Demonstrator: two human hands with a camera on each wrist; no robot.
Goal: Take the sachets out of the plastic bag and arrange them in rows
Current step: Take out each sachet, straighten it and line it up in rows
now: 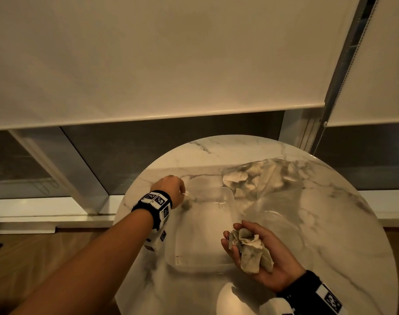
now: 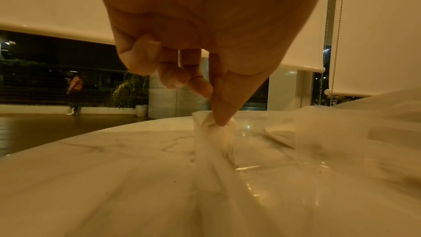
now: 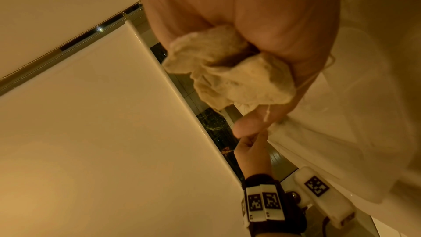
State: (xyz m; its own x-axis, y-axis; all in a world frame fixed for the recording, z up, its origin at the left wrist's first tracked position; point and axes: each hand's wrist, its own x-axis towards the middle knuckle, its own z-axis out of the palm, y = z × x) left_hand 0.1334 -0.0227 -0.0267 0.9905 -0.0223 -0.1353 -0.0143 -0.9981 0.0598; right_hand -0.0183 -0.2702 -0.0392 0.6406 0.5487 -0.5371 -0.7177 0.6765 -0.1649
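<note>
On a round marble table (image 1: 330, 223) lies a crumpled clear plastic bag (image 1: 262, 178) with pale sachets inside, at the back right. My left hand (image 1: 183, 194) reaches to the back left and pinches one small sachet (image 1: 187, 202) by its top; it hangs down to the tabletop. The left wrist view shows thumb and finger of that hand (image 2: 219, 122) closed on the sachet (image 2: 214, 143). Nearer me, my right hand (image 1: 233, 230) is palm up and holds a bunch of greyish sachets (image 1: 253, 251). The right wrist view shows the bunch (image 3: 227, 78) pressed against the right hand's fingers (image 3: 268, 114).
A clear shallow plastic tray (image 1: 205, 235) sits in the middle of the table between my hands. Roller blinds (image 1: 171, 64) hang behind the table over a dark window. A wooden floor (image 1: 35, 258) lies to the left, beyond the table's rim.
</note>
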